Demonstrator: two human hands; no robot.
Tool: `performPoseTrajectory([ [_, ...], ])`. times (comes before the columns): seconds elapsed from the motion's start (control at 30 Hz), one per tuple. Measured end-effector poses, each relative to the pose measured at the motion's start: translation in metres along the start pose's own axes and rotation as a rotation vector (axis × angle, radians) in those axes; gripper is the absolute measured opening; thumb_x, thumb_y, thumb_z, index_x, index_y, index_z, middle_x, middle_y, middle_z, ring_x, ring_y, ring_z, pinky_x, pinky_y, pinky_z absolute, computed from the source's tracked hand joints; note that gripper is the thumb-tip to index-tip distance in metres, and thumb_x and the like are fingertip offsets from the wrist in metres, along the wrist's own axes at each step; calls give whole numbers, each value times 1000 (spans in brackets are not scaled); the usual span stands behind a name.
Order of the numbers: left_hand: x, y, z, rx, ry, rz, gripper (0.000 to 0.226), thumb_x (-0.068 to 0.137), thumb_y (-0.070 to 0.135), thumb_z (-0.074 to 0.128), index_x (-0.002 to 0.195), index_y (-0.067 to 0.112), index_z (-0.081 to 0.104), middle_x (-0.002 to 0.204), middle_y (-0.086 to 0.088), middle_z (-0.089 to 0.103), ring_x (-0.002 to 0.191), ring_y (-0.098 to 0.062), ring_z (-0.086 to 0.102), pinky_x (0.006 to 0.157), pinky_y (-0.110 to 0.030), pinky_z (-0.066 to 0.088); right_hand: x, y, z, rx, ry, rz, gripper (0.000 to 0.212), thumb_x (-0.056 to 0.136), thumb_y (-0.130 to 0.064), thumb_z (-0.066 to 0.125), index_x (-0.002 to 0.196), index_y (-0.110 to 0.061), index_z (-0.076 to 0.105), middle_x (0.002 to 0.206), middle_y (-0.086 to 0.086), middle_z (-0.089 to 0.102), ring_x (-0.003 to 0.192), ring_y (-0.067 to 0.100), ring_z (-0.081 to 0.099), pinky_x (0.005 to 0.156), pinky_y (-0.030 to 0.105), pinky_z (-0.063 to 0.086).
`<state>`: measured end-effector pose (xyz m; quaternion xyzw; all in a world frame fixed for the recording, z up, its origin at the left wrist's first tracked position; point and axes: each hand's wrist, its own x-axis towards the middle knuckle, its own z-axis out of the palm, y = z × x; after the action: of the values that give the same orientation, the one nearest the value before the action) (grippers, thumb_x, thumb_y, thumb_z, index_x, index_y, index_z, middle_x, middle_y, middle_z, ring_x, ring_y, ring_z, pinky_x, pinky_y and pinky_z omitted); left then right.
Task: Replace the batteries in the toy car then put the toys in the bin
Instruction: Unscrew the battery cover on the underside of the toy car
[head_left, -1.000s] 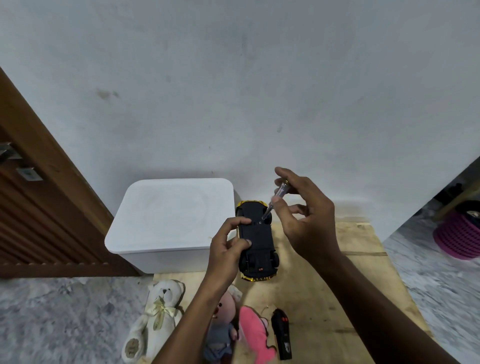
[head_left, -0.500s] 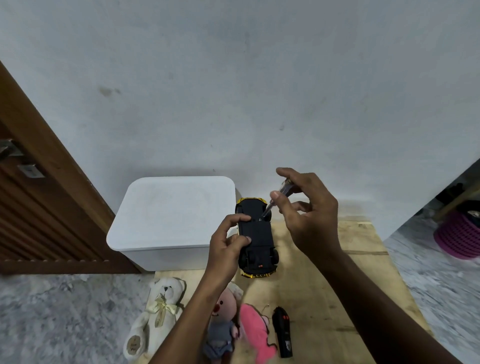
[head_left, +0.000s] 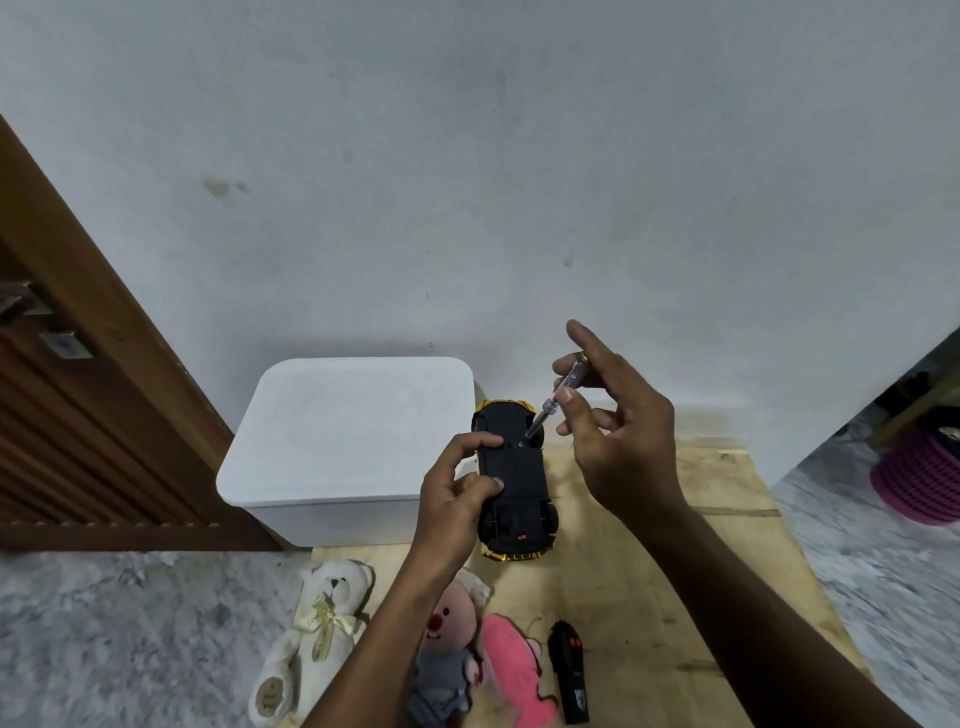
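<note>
Left hand (head_left: 457, 491) grips upturned toy car (head_left: 517, 483); right hand (head_left: 618, 436) pinches screwdriver (head_left: 543, 418), tip on underside; lidded white bin (head_left: 353, 431) at car's 9 o'clock

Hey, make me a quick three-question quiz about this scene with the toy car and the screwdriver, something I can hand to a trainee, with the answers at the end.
1. Fill in the blank: the left hand grips the toy car with its ____ facing up.
2. Which hand pinches the screwdriver? A) the left hand B) the right hand C) neither hand
3. True or false: the white bin has its lid on.
Key: 1 underside; 2 B; 3 true.
</note>
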<state>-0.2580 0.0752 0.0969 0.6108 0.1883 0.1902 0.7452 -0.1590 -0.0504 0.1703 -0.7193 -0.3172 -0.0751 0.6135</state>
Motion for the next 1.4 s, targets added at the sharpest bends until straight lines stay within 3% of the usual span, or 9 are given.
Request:
performPoseTrajectory([
  [0.17,1,0,-1,7,0,7,36,77,5,54,109,17,64,98,6,70,70,-22,63,57,-35,53,0,-6,1,-26,10,-30,51,87,-4,72,131,-29,62,105,-5,61,100,15,65,54,21,52],
  [0.33,2,0,-1,8,-6,-2,37,74,7,54,109,15,63,93,9,71,68,-19,62,55,-32,52,1,1,2,30,-3,17,59,90,1,64,134,-38,58,98,-8,61,91,26,67,54,52,56],
  [0.53,0,2,-1,9,-18,0,38,74,6,53,111,12,62,85,12,72,66,-17,64,54,-31,52,0,-4,1,-14,10,19,50,88,-5,71,129,-32,62,107,-9,62,101,17,66,55,39,59],
  [0.7,0,2,0,12,-5,-4,34,79,1,54,110,12,62,86,11,72,65,-16,63,52,-29,52,1,-2,1,44,3,44,61,91,5,61,132,-40,57,98,-11,63,93,22,69,58,48,59],
  [0.8,0,1,-1,26,-1,-11,33,82,-3,54,110,11,62,81,12,71,63,-14,62,53,-29,51,-1,-2,-1,58,-13,83,59,92,6,57,133,-36,58,104,-11,69,100,17,69,62,41,62],
  [0.93,1,0,-1,48,7,-10,37,90,-17,46,112,9,60,87,15,72,65,-12,66,52,-29,53,-1,-6,0,6,19,19,48,87,-5,73,125,-32,65,105,-7,62,99,15,66,55,27,54],
  [1.1,0,1,-1,24,13,-9,33,82,-4,54,110,12,62,82,10,71,65,-18,63,52,-29,52,0,0,0,47,1,44,62,92,5,60,130,-44,58,103,-12,64,94,22,67,59,51,57],
  [1.23,0,1,-1,17,7,2,34,79,-2,53,109,12,62,85,11,71,65,-17,63,53,-28,51,-1,-3,-1,52,-28,49,56,91,2,64,130,-38,60,109,-13,65,102,19,66,60,46,60],
  [1.4,2,0,-1,5,-1,-1,38,72,6,53,109,11,62,86,10,72,64,-16,63,53,-28,52,2,-1,1,53,-1,24,57,89,3,66,127,-39,62,100,-9,59,94,22,63,53,49,57],
])
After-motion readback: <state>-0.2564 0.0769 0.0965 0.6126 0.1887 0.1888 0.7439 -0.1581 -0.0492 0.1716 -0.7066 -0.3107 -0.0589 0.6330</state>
